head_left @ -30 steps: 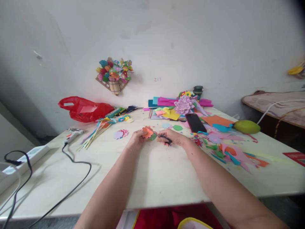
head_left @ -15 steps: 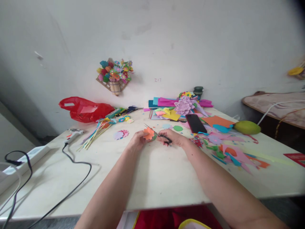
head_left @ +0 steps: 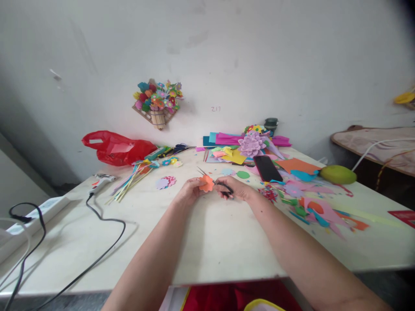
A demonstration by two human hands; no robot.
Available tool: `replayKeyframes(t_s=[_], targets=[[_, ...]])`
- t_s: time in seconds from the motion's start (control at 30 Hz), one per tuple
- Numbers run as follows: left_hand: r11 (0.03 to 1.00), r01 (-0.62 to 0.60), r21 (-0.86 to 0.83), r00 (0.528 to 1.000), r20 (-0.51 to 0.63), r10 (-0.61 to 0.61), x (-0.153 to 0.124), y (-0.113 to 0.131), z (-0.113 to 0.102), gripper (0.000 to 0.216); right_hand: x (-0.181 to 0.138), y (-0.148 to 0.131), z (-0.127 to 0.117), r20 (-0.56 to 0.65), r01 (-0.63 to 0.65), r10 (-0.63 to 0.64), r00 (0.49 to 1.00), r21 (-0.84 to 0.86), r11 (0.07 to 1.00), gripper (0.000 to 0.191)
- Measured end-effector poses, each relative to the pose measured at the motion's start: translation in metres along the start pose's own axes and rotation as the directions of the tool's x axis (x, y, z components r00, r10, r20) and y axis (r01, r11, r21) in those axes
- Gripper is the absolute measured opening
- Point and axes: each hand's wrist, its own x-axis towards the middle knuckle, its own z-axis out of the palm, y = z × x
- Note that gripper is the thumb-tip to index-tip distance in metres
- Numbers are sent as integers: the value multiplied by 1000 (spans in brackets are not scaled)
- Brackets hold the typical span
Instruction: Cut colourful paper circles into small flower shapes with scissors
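Between the fingers of my left hand [head_left: 190, 190] is an orange scalloped flower cutout [head_left: 206, 183], held up over the middle of the table. My right hand [head_left: 236, 188] is closed around the black handles of a pair of scissors [head_left: 226, 188]. The scissor blades point up and to the left, passing behind the flower's upper edge. Right-hand fingertips come close to the flower's right side; whether they touch it I cannot tell. Beyond the hands lie a green round cutout [head_left: 243, 174] and a pale blue cutout [head_left: 227, 172]. Purple and pink scalloped cutouts [head_left: 166, 182] rest to the left.
A glue gun [head_left: 103, 183] with a black cable and a power strip [head_left: 40, 216] lie at left. Behind are a red plastic bag [head_left: 119, 149] and thin sticks [head_left: 131, 185]. At right are a phone [head_left: 267, 169], coloured scraps [head_left: 320, 211] and a yellow-green oval object [head_left: 338, 174].
The orange flower has shifted slightly right, nearer my right hand, and now covers more of the scissor blades. Both hands keep their holds.
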Motion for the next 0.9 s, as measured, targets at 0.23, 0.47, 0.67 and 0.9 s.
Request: replayKeyframes(t_s=[0.23,0.47,0.67,0.9], targets=[[1000,-4,2,1000,-10,4,-1,0,3,12,-1,-5,4,-17,-21,22,1000,34,999,21],[1000,6,-24,1000,-15,-6,1,-1,2,13,1,-6,8,-80,-47,45,996,-16,999,23],[999,32,-24,999,-19,-32,4,-2,0,14,2,-7,10,-108,-89,82,991,-54,995,24],[1000,4,-9,999,-36,-5,5,-1,-3,14,1,-7,4,-124,-78,64,990,-111,991,25]])
